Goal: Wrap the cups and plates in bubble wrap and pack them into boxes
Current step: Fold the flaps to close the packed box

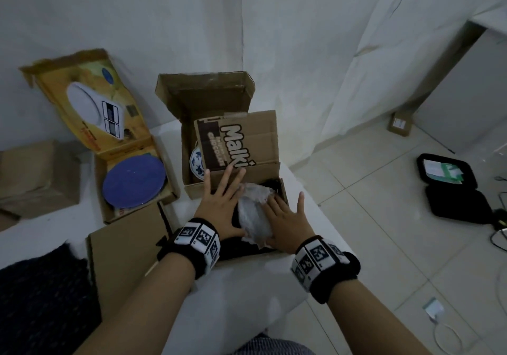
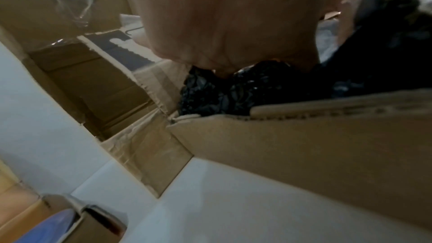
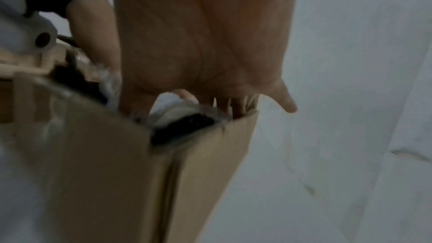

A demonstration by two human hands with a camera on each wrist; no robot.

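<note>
1. Two hands are down in the nearest brown cardboard box (image 1: pixel 277 254) in front of you, one on each side of a white bubble-wrapped bundle (image 1: pixel 253 214).
2. Your left hand (image 1: pixel 219 203) lies flat with its fingers straight and spread; the palm rests on the black crinkled padding (image 2: pixel 233 91) lining the box, just left of the bundle, and the fingertips reach toward the printed brown cardboard flap (image 1: pixel 238 140) beyond.
3. Your right hand (image 1: pixel 288 219) is also spread out, its fingers pressing on the right flank of the bundle; the little finger sticks out past the right wall of the box. Neither hand curls round anything.
4. That bundle sits inside the box between your palms, its long axis running away from you, roughly parallel to your forearms. Your right hand is plainly touching it; the left appears to touch its side too.
5. Judging by this, you are seating the wrapped piece, and the next move likely pushes straight down from both sides, so keep the pressure even or the bundle may tip toward the left.
6. Still unwrapped: a round blue plate (image 1: pixel 134 182) in the yellow printed box (image 1: pixel 109 212) to the left, and a white plate with blue pattern (image 1: pixel 196 164) in the open brown box (image 1: pixel 203 94) behind the flap.
</note>
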